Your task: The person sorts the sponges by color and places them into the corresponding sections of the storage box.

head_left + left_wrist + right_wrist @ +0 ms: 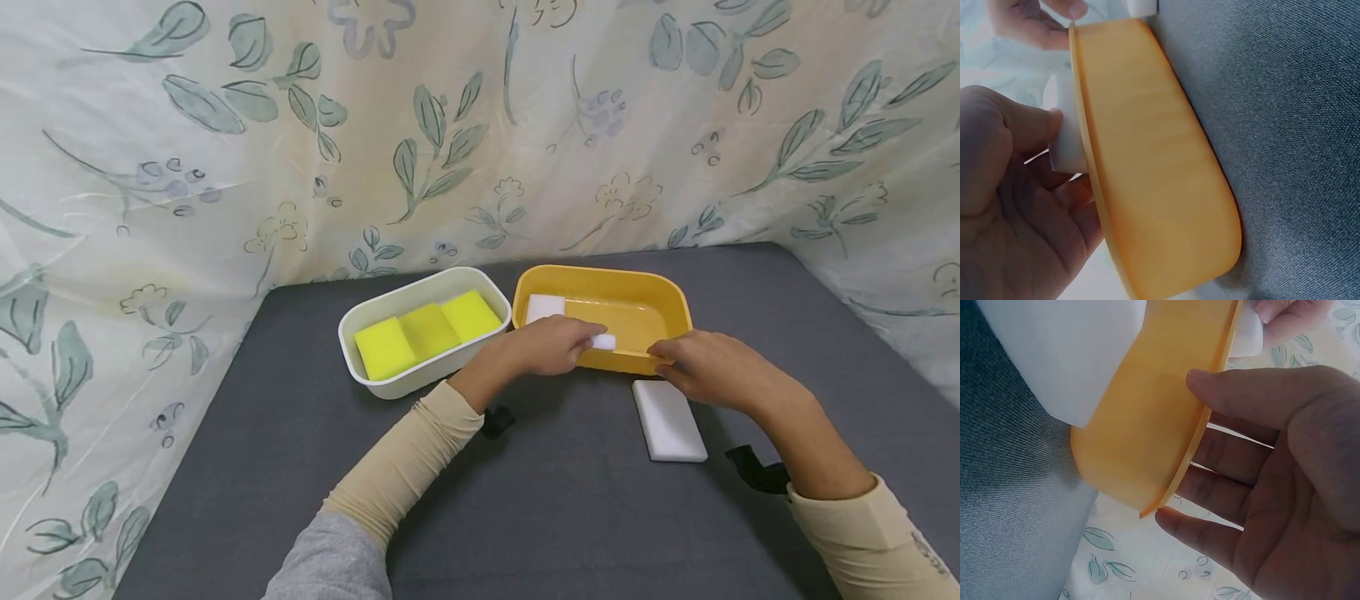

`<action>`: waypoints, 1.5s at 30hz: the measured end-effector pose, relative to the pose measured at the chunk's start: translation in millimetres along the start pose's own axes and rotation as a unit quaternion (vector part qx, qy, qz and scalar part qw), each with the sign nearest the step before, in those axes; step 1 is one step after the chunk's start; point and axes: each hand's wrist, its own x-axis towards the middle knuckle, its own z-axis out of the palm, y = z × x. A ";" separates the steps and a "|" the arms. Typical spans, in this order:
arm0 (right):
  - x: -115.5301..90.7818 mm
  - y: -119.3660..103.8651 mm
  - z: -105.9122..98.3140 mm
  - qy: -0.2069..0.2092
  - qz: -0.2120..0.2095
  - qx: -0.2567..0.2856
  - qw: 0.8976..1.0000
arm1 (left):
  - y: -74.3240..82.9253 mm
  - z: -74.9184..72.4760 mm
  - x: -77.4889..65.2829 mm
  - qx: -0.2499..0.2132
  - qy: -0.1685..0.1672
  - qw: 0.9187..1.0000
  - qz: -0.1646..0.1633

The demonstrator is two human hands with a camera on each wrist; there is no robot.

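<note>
My left hand pinches a white sponge between thumb and fingers at the near rim of the yellow tub. In the left wrist view that sponge stands partly above the rim, its lower part hidden behind the wall. My right hand grips the tub's near right rim, thumb on the outer wall and fingers inside. Another white sponge lies in the tub's left end. A third white sponge lies flat on the dark cloth in front of the tub, below the right hand.
Left of the yellow tub stands a white tub with yellow sponges side by side in it. Both tubs rest on a dark grey cloth. A leaf-patterned curtain hangs behind and along both sides.
</note>
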 end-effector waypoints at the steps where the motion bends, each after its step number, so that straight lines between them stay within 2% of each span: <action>1: -0.2 0.2 -0.1 0.000 0.000 0.000 1.000 | 0.2 -0.1 0.5 -0.001 -0.001 1.000 -0.002; 12: -1.8 1.4 0.9 -0.003 0.000 0.003 1.000 | -2.3 3.4 7.1 -0.028 -0.018 0.999 -0.037; 26: -3.5 4.0 0.5 0.003 0.000 0.000 1.000 | -3.6 3.2 26.2 0.006 -0.042 0.998 -0.047; 30: -3.9 4.2 0.6 0.002 0.001 0.000 1.000 | -4.9 5.4 31.0 -0.002 -0.045 0.997 -0.057; 35: -4.4 4.5 -0.1 -0.001 0.000 0.001 1.000 | -0.4 5.5 31.4 -0.028 -0.054 0.995 -0.076; 40: -4.3 4.4 -0.4 -0.002 0.001 0.001 1.000 | 4.1 6.3 29.8 -0.016 -0.058 0.994 -0.092; 45: -4.3 4.5 0.0 -0.003 0.004 0.002 1.000 | 4.1 8.6 29.3 -0.016 -0.042 0.995 -0.091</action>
